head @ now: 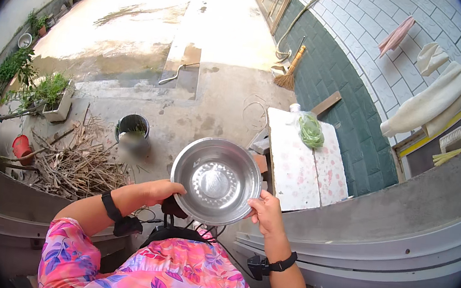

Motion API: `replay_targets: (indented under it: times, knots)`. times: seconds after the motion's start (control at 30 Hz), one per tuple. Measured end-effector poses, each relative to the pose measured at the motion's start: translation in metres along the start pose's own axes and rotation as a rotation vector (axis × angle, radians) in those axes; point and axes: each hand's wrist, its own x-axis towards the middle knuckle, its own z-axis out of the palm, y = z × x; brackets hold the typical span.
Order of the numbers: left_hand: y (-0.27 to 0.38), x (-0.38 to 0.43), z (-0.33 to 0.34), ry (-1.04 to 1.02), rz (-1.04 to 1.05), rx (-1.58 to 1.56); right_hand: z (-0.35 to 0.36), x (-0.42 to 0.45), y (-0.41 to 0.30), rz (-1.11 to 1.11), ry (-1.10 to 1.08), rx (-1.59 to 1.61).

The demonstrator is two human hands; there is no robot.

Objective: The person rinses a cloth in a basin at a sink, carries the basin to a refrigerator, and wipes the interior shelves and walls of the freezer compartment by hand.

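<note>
A round stainless steel basin (228, 210) is held in front of my body, its open top facing me. Nothing is seen inside it apart from the patterned metal bottom. My left hand (167, 191) grips the rim at the lower left, thumb on top. On the opposite side, my right hand (265, 208) pinches the rim at the lower right. A clear plastic bag of green vegetables (311, 130) rests on a white speckled board (292, 169) to the right of the basin.
Left of the basin stand a dark bucket (134, 117) and a heap of dry sticks (81, 160). A straw broom (286, 79) leans on the tiled wall (331, 61). Planters (60, 108) line the left side; a doorway's grey sill (374, 239) curves close on the right.
</note>
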Motion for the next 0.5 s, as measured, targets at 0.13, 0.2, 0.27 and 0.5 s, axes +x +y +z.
replay_targets:
  times: [0.13,0.2,0.27,0.5]
  knots:
    - [0.081,0.03,-0.042,0.081,-0.042,-0.09,0.003,0.13,-0.042,0.006,-0.133,-0.019]
    - [0.116,0.062,-0.066,0.282,0.001,-0.167,0.005,0.191,-0.065,0.036,-0.19,-0.011]
    - [0.16,0.096,-0.094,0.334,0.046,-0.249,0.005,0.253,-0.087,0.078,-0.223,0.007]
    - [0.323,0.204,-0.177,0.284,0.129,-0.446,0.0,0.477,-0.096,0.14,-0.262,0.229]
